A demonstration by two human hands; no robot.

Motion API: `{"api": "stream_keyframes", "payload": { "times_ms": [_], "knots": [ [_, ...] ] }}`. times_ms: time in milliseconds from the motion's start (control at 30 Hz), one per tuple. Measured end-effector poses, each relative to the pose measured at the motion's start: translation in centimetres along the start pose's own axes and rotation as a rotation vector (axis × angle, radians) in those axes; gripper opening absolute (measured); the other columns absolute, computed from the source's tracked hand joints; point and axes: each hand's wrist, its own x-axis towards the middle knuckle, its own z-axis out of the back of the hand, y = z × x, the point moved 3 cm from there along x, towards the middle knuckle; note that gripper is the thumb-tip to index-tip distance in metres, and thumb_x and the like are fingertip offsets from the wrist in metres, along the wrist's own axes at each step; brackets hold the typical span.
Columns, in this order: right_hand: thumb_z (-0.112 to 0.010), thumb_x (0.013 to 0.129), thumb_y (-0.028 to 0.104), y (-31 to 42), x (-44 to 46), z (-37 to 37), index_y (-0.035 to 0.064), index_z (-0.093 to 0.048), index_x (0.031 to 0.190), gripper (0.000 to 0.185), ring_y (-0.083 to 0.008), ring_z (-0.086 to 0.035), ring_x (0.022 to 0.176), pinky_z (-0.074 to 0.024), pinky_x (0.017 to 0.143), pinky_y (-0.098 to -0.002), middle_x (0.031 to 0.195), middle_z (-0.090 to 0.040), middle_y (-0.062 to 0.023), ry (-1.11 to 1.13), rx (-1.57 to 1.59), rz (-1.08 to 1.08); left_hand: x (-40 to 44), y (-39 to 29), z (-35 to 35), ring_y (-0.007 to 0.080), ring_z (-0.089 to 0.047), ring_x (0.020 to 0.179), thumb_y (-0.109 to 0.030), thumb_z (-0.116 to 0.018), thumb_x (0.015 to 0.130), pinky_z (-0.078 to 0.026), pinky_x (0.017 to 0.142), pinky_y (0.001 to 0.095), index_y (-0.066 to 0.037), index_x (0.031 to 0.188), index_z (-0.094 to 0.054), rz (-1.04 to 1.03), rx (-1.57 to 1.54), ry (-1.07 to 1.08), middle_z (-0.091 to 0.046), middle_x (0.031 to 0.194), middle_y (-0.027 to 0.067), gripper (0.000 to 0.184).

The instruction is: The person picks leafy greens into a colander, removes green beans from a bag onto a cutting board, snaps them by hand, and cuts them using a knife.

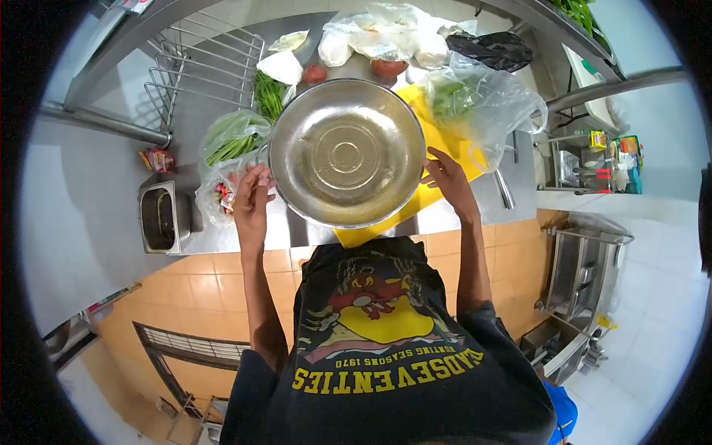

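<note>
A round metal mesh colander with a ringed base is in front of me, over the counter. At its left rim, by a wire handle, my left hand is closed on the edge with bent fingers. My right hand grips the opposite rim, some fingertips partly hidden. Beneath the colander and to its right is a yellow cutting board. Left of it lie a plastic bag of green vegetables and a clear bag with small red and white pieces.
Behind the colander are white plastic bags, reddish round produce and a black bag. A clear bag of greens and a knife lie right. At left stand a wire rack and a steel pan.
</note>
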Motion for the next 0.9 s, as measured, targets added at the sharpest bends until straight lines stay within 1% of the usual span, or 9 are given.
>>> {"api": "stream_keyframes", "payload": {
  "times_ms": [100, 200, 300, 367, 467, 600, 733, 800, 900],
  "knots": [
    [-0.053, 0.096, 0.026, 1.2, -0.4, -0.7, 0.0025, -0.055, 0.126, 0.038, -0.0127, -0.065, 0.077, -0.0501, 0.069, -0.0256, 0.094, -0.066, -0.0049, 0.119, 0.02, 0.007, 0.5, -0.1, -0.3, 0.0179, -0.06, 0.104, -0.028, -0.053, 0.098, -0.049, 0.084, 0.0297, -0.006, 0.132, -0.051, 0.0, 0.016, 0.021, -0.06, 0.123, 0.0082, 0.041],
    [-0.052, 0.096, 0.024, -1.5, 0.4, 1.8, 0.003, -0.059, 0.12, 0.032, -0.0118, -0.064, 0.078, -0.0496, 0.07, -0.0262, 0.093, -0.066, -0.005, -0.033, -0.028, 0.072, 0.6, 0.1, 0.0, 0.0179, -0.061, 0.103, -0.027, -0.052, 0.098, -0.049, 0.083, 0.0296, -0.006, 0.132, -0.051, 0.013, 0.025, 0.029, -0.06, 0.123, 0.0083, 0.04],
    [-0.054, 0.096, 0.016, 0.8, -0.1, 6.3, -0.0001, -0.063, 0.108, 0.022, -0.0174, -0.058, 0.083, -0.0472, 0.071, -0.0292, 0.097, -0.065, -0.0084, -0.711, -0.19, 0.45, 0.2, 0.1, 0.4, 0.0142, -0.062, 0.096, -0.017, -0.051, 0.097, -0.049, 0.078, 0.0256, -0.005, 0.129, -0.053, -0.006, 0.002, -0.031, -0.059, 0.126, 0.0092, 0.034],
    [-0.055, 0.096, 0.022, 3.5, -1.0, 9.8, -0.0001, -0.058, 0.121, 0.033, -0.0204, -0.056, 0.1, -0.0457, 0.082, -0.0341, 0.113, -0.062, -0.012, -0.984, -0.486, 0.343, 0.0, 0.5, 0.9, 0.0138, -0.062, 0.096, -0.018, -0.052, 0.097, -0.049, 0.078, 0.0256, -0.006, 0.129, -0.053, 0.011, 0.002, -0.045, -0.058, 0.127, 0.0094, 0.034],
    [-0.058, 0.094, 0.023, 1.6, 2.0, 13.1, -0.0047, -0.048, 0.13, 0.047, -0.0218, -0.057, 0.103, -0.0445, 0.086, -0.0369, 0.114, -0.061, -0.0148, -0.965, -0.149, 0.213, 0.0, 0.3, -0.1, 0.0132, -0.061, 0.095, -0.02, -0.052, 0.098, -0.049, 0.077, 0.0256, -0.006, 0.129, -0.053, 0.016, -0.007, -0.023, -0.06, 0.124, 0.0082, 0.035],
    [-0.056, 0.095, 0.023, -1.2, 7.4, 13.5, -0.0084, -0.043, 0.133, 0.051, -0.0207, -0.061, 0.103, -0.0483, 0.086, -0.0287, 0.116, -0.062, -0.0173, -0.325, 0.211, -0.016, 0.3, 0.2, -0.9, 0.0125, -0.061, 0.093, -0.019, -0.051, 0.098, -0.048, 0.077, 0.0253, -0.006, 0.127, -0.054, 0.021, 0.023, -0.01, -0.062, 0.117, 0.0065, 0.032],
    [-0.054, 0.096, 0.017, 5.6, 8.9, 13.0, -0.0076, -0.042, 0.134, 0.047, -0.0179, -0.062, 0.103, -0.0481, 0.088, -0.027, 0.118, -0.063, -0.0151, -0.417, 0.398, 0.347, 0.1, 0.1, -0.8, 0.0133, -0.061, 0.094, -0.023, -0.052, 0.098, -0.048, 0.076, 0.0255, -0.006, 0.128, -0.054, -0.005, 0.041, -0.008, -0.062, 0.117, 0.0053, 0.034],
    [-0.055, 0.096, 0.02, 9.8, 8.4, 12.1, -0.0082, -0.041, 0.135, 0.05, -0.0165, -0.059, 0.108, -0.0454, 0.091, -0.026, 0.121, -0.062, -0.015, -0.413, 0.293, 0.364, -0.1, 0.3, -0.5, 0.0139, -0.062, 0.094, -0.025, -0.052, 0.098, -0.048, 0.076, 0.0257, -0.006, 0.129, -0.054, -0.001, 0.038, -0.007, -0.063, 0.117, 0.0048, 0.036],
    [-0.058, 0.094, 0.03, 8.9, 9.3, 12.1, -0.0018, -0.043, 0.138, 0.056, -0.0207, -0.055, 0.117, -0.0404, 0.098, -0.0306, 0.127, -0.058, -0.0172, -0.34, -0.278, 0.29, -0.5, 1.0, -0.6, 0.0137, -0.062, 0.095, -0.02, -0.051, 0.098, -0.047, 0.076, 0.0257, -0.007, 0.128, -0.053, 0.023, 0.029, -0.015, -0.063, 0.116, 0.0043, 0.034]
  ]
}}
